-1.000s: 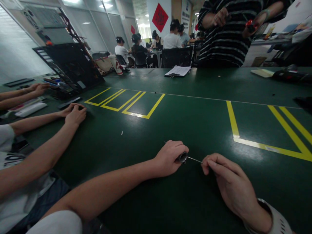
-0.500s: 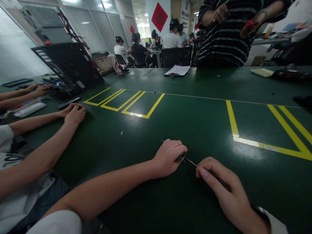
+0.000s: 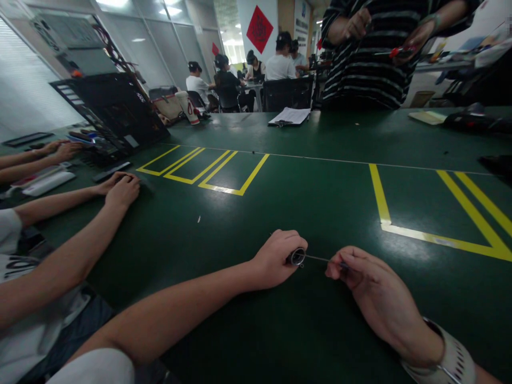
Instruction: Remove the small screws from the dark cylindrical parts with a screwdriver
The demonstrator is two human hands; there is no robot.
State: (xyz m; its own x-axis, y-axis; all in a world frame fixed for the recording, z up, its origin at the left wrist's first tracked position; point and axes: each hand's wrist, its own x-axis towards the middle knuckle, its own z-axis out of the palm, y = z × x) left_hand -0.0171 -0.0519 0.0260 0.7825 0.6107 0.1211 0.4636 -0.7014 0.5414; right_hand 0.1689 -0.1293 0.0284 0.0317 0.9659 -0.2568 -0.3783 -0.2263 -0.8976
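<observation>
My left hand (image 3: 277, 260) is closed around a small dark metal cylinder (image 3: 296, 257), whose round open end faces me beside the thumb side of the fist. Most of the cylinder is hidden by the fingers. Between finger and thumb, my right hand (image 3: 376, 288) pinches a thin screwdriver (image 3: 318, 258). Its slim metal shaft points left to the mouth of the cylinder; I cannot tell how deep it sits. The dark handle lies mostly hidden in the right palm. Both hands are just above the green table (image 3: 320, 208).
Yellow tape (image 3: 380, 194) marks out boxes on the table. At left, a co-worker's hands (image 3: 122, 189) rest on the tabletop near a dark propped-up panel (image 3: 116, 112). A clipboard (image 3: 290, 116) and paper cup (image 3: 187, 106) stand far back. Someone in a striped top (image 3: 364, 58) stands opposite.
My right hand has turned and risen slightly, bringing the screwdriver shaft nearer level. The cylinder's open end now faces me more; my left hand has barely moved.
</observation>
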